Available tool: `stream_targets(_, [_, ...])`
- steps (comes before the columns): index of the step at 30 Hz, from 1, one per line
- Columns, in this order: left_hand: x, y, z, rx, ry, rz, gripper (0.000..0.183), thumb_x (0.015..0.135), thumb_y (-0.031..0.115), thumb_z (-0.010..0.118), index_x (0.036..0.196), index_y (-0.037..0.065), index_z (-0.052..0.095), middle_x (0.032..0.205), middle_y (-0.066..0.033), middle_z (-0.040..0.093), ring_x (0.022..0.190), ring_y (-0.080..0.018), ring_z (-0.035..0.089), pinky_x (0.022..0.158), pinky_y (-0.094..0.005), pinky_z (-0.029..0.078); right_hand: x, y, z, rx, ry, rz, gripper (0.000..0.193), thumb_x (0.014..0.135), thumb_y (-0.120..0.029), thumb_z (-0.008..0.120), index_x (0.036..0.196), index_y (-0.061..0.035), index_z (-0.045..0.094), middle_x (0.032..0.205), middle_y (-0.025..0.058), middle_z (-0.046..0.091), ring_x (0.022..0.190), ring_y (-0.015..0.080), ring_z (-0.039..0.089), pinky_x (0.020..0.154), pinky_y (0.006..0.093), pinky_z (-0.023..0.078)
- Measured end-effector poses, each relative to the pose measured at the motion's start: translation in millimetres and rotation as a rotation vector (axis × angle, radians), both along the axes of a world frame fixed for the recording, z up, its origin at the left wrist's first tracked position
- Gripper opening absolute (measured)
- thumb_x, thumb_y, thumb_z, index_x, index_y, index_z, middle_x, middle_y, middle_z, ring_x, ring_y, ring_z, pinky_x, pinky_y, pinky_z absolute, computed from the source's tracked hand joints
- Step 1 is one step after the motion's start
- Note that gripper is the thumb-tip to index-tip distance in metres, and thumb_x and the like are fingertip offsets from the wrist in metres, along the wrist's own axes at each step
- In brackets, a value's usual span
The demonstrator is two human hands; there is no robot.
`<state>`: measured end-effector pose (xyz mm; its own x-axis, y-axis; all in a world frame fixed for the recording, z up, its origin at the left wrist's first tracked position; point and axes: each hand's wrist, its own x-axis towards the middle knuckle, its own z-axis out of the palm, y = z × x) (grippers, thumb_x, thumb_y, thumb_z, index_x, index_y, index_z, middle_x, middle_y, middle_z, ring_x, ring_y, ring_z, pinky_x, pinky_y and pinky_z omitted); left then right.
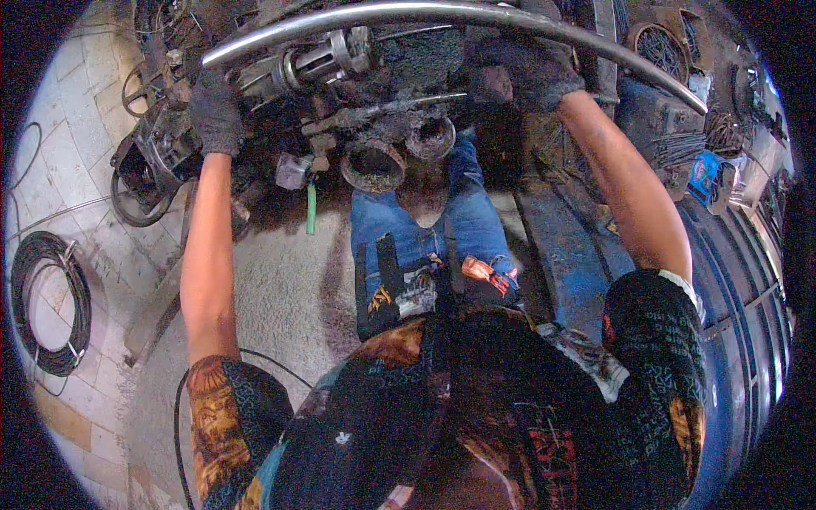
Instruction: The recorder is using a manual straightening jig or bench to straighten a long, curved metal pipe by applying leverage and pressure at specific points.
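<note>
A long shiny metal pipe spans the top of the view above a dark, greasy machine, bent in the fisheye picture. Just under the pipe's left end is my left hand in a dark knitted glove, its fingers curled over a part I cannot make out. My right hand, also gloved, reaches in over the machine beneath the pipe; shadow hides its fingers. Between the hands, a metal shaft fitting lies along the machine. Below it hang two round, dirty cups, near a green tube.
Left of the machine is a handwheel; a coil of black cable lies on the tiled floor. At the right stand a bin of thin metal pieces, a blue packet and a long blue metal frame.
</note>
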<state>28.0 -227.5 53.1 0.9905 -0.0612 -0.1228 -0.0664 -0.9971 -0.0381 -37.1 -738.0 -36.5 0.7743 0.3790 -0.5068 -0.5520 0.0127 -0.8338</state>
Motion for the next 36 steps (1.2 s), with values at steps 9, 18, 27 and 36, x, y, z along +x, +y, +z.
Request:
stream_targets(9, [0,24,-23,-0.252,-0.183,-0.129,0.032,0.098,0.021,0.05,0.123,0.005,0.063,0.117,-0.0224,0.066,0.105,-0.0435,0.063,0.089,-0.0505,0.051,9,9,1,-0.197,-0.08,0.026,0.029,0.101,-0.026,0.062,0.12,-0.0047,0.068,0.107,0.0038,0.069,0.097,0.0153,0.063,0.088,0.0319,0.055])
stream_targets(18, [1,16,-19,-0.097,-0.217,-0.205,0.036,0.097,0.015,0.05,0.13,0.005,0.058,0.121,-0.0223,0.065,0.108,-0.0422,0.062,0.091,-0.0492,0.051,14,4,-13,-0.221,-0.015,0.166,0.028,0.1,-0.03,0.061,0.114,-0.0078,0.071,0.102,0.004,0.071,0.09,0.0148,0.063,0.084,0.0329,0.054])
stream_targets(27, [14,-4,-22,-0.308,-0.091,0.102,0.038,0.103,0.024,0.048,0.132,0.002,0.058,0.125,-0.0238,0.064,0.113,-0.043,0.061,0.094,-0.0492,0.049,19,-17,-16,-0.715,-0.419,0.244,0.031,0.1,-0.03,0.06,0.118,-0.0058,0.069,0.113,0.0051,0.071,0.103,0.0187,0.063,0.093,0.036,0.052])
stream_targets(36, [4,18,-20,-0.335,-0.16,0.007,0.043,0.107,0.032,0.041,0.127,0.0,0.061,0.12,-0.0253,0.065,0.111,-0.0437,0.061,0.093,-0.0489,0.048,53,44,84,-0.608,-0.936,-0.314,0.056,0.072,-0.036,0.081,0.115,-0.0036,0.063,0.105,0.0136,0.063,0.1,0.0281,0.061,0.089,0.0424,0.051])
